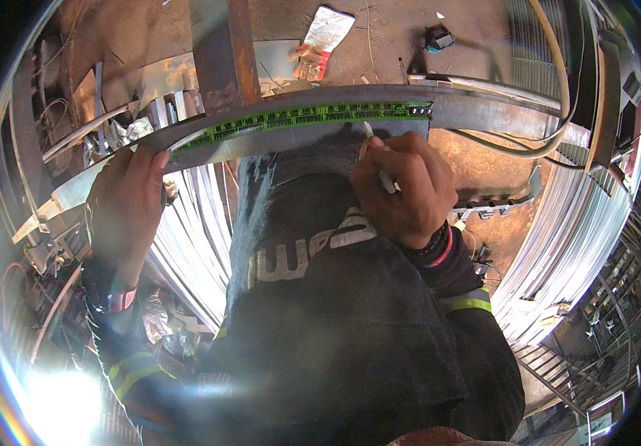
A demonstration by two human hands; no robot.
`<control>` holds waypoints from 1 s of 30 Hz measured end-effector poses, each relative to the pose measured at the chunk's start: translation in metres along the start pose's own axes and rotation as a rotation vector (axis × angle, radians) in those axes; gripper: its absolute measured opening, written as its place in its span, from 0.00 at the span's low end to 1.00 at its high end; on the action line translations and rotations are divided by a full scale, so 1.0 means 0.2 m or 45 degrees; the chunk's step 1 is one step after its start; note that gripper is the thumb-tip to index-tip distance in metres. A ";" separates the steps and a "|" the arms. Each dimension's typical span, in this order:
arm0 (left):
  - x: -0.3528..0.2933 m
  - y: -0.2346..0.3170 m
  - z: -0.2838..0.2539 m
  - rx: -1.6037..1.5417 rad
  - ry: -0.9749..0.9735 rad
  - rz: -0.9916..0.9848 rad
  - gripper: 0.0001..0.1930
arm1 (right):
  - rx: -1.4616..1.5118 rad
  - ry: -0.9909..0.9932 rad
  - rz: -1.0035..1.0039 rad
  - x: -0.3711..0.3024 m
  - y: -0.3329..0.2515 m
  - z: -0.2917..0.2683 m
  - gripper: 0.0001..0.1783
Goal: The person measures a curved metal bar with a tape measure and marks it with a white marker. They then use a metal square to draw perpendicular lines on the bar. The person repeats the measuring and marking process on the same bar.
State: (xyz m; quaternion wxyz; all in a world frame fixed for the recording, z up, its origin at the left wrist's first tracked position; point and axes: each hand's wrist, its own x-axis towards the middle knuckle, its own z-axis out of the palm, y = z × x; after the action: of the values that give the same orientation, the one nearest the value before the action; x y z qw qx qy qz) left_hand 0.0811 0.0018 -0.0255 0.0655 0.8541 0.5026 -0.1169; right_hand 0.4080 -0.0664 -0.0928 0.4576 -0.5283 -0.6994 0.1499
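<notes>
A tape measure (305,114) with a black and green blade lies stretched along a long flat grey metal bar (209,152) in front of me. Its hooked end sits at the right, by a cut edge of the metal. At the left end of the blade my left hand (123,204) is closed on the tape measure, thumb pressed at the bar's near edge; the tape's case is mostly hidden. My right hand (408,189) pinches a slim white marker (387,181), its tip pointing at the metal just below the tape's right part.
A rusty upright beam (224,52) stands against the bar's far side. On the floor beyond lie a white and red work glove (320,46) and a small dark-and-blue object (438,39). Stacked metal strips (566,253) run at right; a hose (558,67) loops nearby.
</notes>
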 end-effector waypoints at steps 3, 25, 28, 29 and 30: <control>0.00 0.00 0.00 -0.031 0.019 -0.009 0.12 | -0.002 -0.010 0.110 0.01 -0.05 -0.03 0.17; 0.00 0.03 0.02 -0.112 0.088 -0.129 0.14 | 0.058 -0.193 -0.017 -0.03 -0.02 -0.08 0.28; 0.00 0.02 0.03 -0.125 0.102 -0.106 0.14 | 0.065 -0.179 -0.064 -0.04 -0.01 -0.07 0.27; 0.00 0.02 0.04 -0.135 0.106 -0.095 0.14 | 0.053 -0.175 -0.070 -0.04 -0.01 -0.07 0.26; 0.00 0.02 0.03 -0.129 0.091 -0.105 0.14 | 0.042 -0.170 -0.077 -0.04 0.00 -0.07 0.26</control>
State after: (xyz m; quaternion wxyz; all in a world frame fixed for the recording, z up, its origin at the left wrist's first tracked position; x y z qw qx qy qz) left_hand 0.0841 -0.0015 -0.0320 0.0858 0.8320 0.5445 -0.0632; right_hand 0.4187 -0.0781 -0.0893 0.4228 -0.4882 -0.7414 0.1825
